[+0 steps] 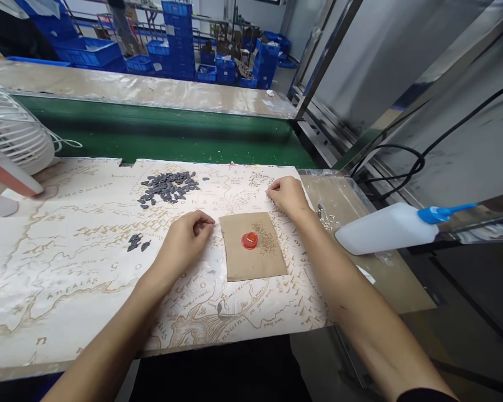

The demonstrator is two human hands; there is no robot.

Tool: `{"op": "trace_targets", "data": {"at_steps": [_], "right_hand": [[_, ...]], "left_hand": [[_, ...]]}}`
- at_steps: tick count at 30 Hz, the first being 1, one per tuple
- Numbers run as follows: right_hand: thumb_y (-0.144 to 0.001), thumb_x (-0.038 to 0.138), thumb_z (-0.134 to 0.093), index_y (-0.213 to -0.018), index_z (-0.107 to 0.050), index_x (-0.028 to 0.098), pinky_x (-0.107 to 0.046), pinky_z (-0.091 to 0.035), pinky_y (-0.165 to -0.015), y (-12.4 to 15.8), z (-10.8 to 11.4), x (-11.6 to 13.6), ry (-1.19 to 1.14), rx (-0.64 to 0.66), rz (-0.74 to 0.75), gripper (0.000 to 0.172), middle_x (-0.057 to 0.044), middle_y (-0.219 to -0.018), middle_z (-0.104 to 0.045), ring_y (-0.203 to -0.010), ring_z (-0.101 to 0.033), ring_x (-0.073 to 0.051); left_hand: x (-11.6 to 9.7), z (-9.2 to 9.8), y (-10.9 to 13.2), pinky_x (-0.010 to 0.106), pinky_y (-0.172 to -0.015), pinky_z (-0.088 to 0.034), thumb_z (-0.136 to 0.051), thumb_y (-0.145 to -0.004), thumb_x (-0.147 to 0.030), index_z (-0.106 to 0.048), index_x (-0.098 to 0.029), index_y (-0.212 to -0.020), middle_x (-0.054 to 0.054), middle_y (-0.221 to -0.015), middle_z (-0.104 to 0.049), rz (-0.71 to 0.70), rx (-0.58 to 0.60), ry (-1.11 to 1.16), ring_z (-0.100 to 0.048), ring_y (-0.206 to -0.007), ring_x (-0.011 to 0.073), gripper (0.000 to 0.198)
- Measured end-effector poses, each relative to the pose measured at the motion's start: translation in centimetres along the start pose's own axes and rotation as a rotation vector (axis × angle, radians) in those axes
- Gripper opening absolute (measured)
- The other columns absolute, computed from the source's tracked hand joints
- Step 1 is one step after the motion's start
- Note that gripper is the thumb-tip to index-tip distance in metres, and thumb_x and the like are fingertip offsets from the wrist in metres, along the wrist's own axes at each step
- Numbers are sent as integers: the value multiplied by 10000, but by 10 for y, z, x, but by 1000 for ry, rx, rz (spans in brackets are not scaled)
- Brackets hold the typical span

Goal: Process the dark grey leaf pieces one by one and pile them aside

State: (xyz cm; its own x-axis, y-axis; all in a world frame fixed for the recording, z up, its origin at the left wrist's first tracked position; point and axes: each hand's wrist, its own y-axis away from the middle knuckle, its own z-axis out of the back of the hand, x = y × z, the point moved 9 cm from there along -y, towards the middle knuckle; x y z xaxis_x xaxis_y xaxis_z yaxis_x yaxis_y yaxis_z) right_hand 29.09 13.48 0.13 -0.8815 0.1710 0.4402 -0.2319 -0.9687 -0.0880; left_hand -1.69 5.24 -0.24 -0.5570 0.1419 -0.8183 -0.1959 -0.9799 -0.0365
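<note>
**Two hands, a kraft card and way too many tiny seeds**

Head-cam view looking down at a map sheet (62, 279) laid over a bench. Between the hands sits a kraft card (235, 251), with a glossy red blob (249, 240) on it and a patch of brown specks (263, 237) just right of the blob.

The left hand (184, 243) is curled just left of the card, nearly touching its edge. Its fingers (201, 219) fold inward with the thumb close to the index finger. That could be a pinch on something tiny, but I can't tell from this angle.

The right hand (287, 196) is up past the card's top right corner. Its fingers (274, 191) are pressed together, tips down on the sheet, just beside a small scatter of dark grains (260, 180). I can't see anything pinched there either.

A big pile of dark seeds (167, 187) lies well up from the left hand, and a small clump (134, 243) sits just left of it. They look light, hard and a bit slippery, so I'd grip them by the flat faces between thumb and fingertip. The specks look really fiddly and easy to scatter. The card looks thin and light, so a corner should do.

A squeeze bottle (385, 229) with a blue nozzle lies off to the right.
</note>
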Motion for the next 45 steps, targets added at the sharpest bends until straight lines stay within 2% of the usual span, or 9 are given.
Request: {"op": "trace_targets", "data": {"at_steps": [9, 19, 25, 28, 31, 32, 37, 41, 45], "right_hand": [[-811, 39, -765, -779, -825, 187, -363, -565, -842, 0, 3, 3, 29, 81, 33, 162, -100, -783, -809, -865, -770, -273], [-746, 40, -796, -635, -752, 197, -338, -518, -771, -2, 2, 1, 6, 142, 51, 198, -72, -664, -743, -791, -741, -246], [-700, 56, -795, -590, -682, 205, -339, -508, -739, -1, 10, 9, -98, 97, 37, 218, -47, -618, -697, -763, -710, -241], [-760, 128, -765, -730, -741, 193, -310, -506, -704, 16, 21, 23, -228, 74, 66, 76, -26, -718, -742, -742, -690, -194], [-820, 226, -747, -829, -766, 207, -284, -473, -616, 53, 31, 42, -416, 99, 120, 28, 11, -721, -716, -644, -612, -145], [-810, 240, -776, -826, -770, 207, -280, -437, -573, 68, 32, 50, -602, 143, 149, 37, 18, -692, -689, -606, -570, -136], [-723, 303, -987, -789, -763, 222, -252, -342, -492, 125, 22, 68, -1175, 375, 93, 247, 73, -577, -585, -501, -425, -87], [-714, 344, -1060, -792, -717, 221, -235, -316, -474, 140, 10, 70, -1322, 458, -18, 372, 100, -549, -551, -471, -398, -67], [-700, 254, -1084, -859, -713, 217, -199, -330, -472, 146, 9, 67, -1364, 446, -92, 406, 114, -568, -574, -468, -422, -48]], "left_hand": [[-10, -23, 2, 381, -797, -576, -769, -924, -360, -811, -201, -977, 78, -920, -816, -5, 58, 341, -730, -848, 231, 174], [-22, -33, 2, 381, -789, -571, -822, -917, -371, -829, -212, -972, 71, -918, -810, -3, 35, 444, -718, -850, 228, 168], [-31, -42, 7, 391, -842, -608, -847, -897, -347, -813, -206, -939, 80, -941, -832, 18, 73, 542, -753, -889, 234, 151], [-37, -44, 9, 379, -820, -604, -847, -907, -309, -815, -199, -1027, 63, -912, -818, 24, 78, 593, -759, -875, 227, 166], [-50, -42, 13, 367, -805, -612, -836, -944, -269, -805, -196, -1135, 41, -884, -803, -8, 77, 656, -763, -856, 215, 206], [-56, -41, 15, 363, -807, -619, -831, -961, -261, -806, -198, -1148, 40, -893, -807, -31, 76, 674, -765, -858, 211, 198], [-79, -38, 30, 341, -914, -644, -809, -1044, -239, -836, -234, -1151, 51, -1105, -849, -219, 46, 741, -793, -1003, 199, 110], [-79, -42, 39, 363, -962, -639, -787, -1080, -230, -819, -245, -1170, 50, -1156, -846, -279, 32, 733, -806, -1029, 208, 97], [-75, -46, 41, 356, -907, -629, -815, -1059, -239, -822, -240, -1092, 39, -1040, -844, -238, 53, 703, -803, -963, 211, 33]]}}
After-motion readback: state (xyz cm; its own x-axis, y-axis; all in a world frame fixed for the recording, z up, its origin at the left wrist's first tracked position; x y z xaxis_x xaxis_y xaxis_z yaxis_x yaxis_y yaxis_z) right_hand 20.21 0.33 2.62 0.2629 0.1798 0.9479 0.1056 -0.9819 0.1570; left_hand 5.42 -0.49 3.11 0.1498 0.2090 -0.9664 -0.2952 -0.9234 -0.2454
